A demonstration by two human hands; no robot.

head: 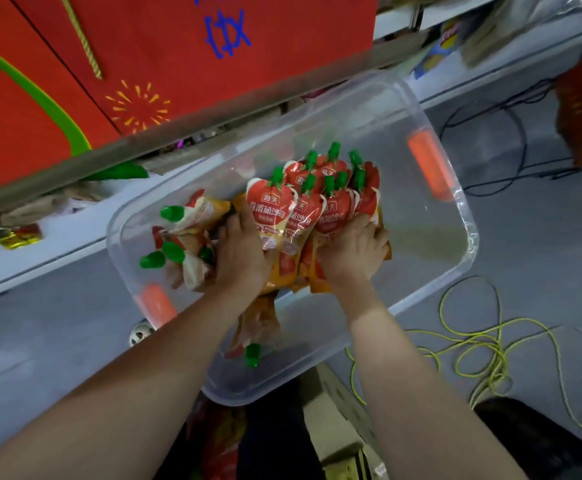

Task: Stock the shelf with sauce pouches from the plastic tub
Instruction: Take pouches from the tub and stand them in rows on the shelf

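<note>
- Two hands, head view, looking down: left hand [244, 251] and right hand [351, 252] lie side by side inside the plastic tub [469, 237].
- Grip: both hands hold one bunch of sauce pouches [303, 209]. The left fingers curl round the left side of its lower ends and the right fingers round the right side, so the bunch is squeezed between them.
- Bunch: several red pouches packed together, within the tub. Their long axes run away from the person, with the green caps [312, 159] at the far end.
- Key relation: the shelf [33, 268] lies beyond the tub's far wall, up and to the left of the bunch. The caps point roughly that way, and the left hand is slightly nearer. The carry likely needs a lift clear of that wall.
- Several loose pouches [187, 237] are just left of the left hand, caps pointing left. One single pouch [255, 337] lies under the left forearm, cap toward the person.
- Tub: clear plastic, with an orange latch [428, 164] at each short end. What it rests on is hidden.
- Room: grey floor [542, 244], yellow cord [473, 344], black cable [490, 133], red sign [178, 46] above the shelf.
</note>
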